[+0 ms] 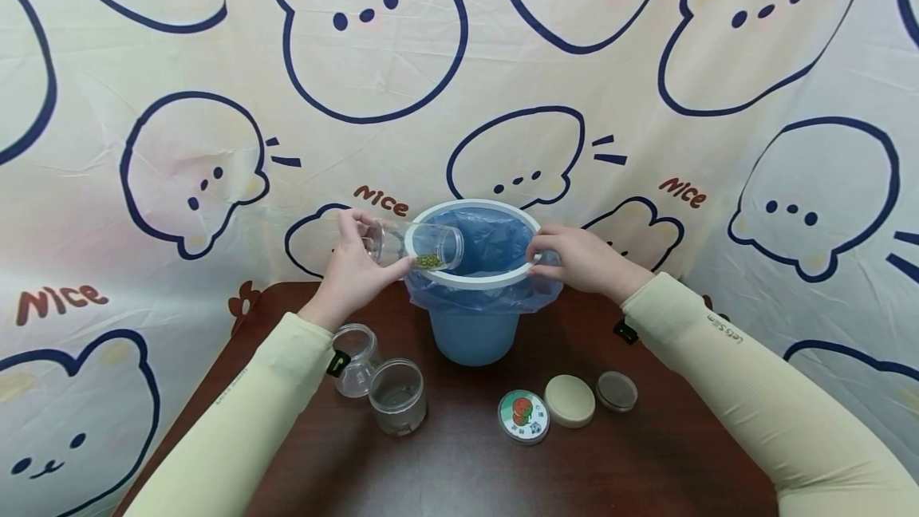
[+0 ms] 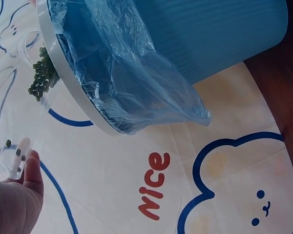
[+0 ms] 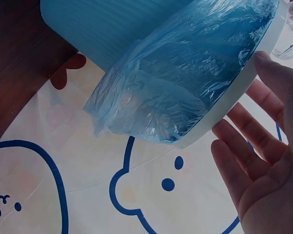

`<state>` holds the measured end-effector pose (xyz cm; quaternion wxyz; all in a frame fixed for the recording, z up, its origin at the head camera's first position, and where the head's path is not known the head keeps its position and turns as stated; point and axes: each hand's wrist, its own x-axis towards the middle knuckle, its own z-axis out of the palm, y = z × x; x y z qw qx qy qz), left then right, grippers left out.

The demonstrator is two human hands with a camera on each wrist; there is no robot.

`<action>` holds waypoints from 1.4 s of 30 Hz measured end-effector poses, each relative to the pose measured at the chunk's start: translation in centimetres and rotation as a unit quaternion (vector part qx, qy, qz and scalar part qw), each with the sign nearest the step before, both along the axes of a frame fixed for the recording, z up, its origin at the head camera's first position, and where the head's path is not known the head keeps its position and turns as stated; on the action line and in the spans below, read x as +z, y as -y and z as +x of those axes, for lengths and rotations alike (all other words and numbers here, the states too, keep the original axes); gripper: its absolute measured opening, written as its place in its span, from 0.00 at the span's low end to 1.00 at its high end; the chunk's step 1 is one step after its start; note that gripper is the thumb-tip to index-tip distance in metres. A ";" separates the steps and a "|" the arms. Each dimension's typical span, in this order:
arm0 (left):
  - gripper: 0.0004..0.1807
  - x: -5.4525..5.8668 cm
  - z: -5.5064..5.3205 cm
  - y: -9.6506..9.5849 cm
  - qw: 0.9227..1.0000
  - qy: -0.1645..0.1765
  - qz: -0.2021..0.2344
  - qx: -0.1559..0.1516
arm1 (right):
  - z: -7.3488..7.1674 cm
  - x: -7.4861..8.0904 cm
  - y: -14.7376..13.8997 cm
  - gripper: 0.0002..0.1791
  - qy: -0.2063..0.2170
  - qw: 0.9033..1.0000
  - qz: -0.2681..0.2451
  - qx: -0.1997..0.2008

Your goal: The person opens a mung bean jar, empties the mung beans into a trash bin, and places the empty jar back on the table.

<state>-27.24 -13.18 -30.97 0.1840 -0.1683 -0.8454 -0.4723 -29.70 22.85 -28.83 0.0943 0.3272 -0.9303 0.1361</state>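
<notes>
My left hand (image 1: 359, 271) grips a clear plastic jar (image 1: 402, 239) lying on its side, its mouth just over the left rim of a blue trash bin (image 1: 474, 335). Small green beans (image 1: 428, 262) sit along the jar's lower side near the mouth, and a few show near its base in the left wrist view. Thin blue plastic bag (image 2: 136, 97) lines the bin and folds out over its side under a white rim (image 1: 477, 283). My right hand (image 1: 580, 259) holds that rim at the right, thumb and fingers on either side of it.
Two open clear jars (image 1: 398, 409) stand on the dark wooden table (image 1: 459, 477), front left of the bin. To the front right lie a lid with a tomato picture (image 1: 523, 416), a cream lid (image 1: 569, 400) and a clear lid (image 1: 617, 391). Patterned cloth (image 1: 373, 150) hangs behind.
</notes>
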 end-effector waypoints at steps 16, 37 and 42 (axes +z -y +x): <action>0.40 0.4 -0.1 -0.2 1.000 -0.001 -0.001 0.001 | 0.2 0.1 -0.1 0.09 -0.001 1.000 -0.005 0.000; 0.39 0.1 -0.3 -0.3 0.999 -0.034 0.020 0.020 | 0.0 -0.1 -0.1 0.09 -0.005 1.000 -0.003 -0.002; 0.39 0.2 -0.3 -0.4 0.998 -0.046 0.020 0.023 | -0.1 -0.2 -0.1 0.09 -0.004 1.000 -0.003 -0.004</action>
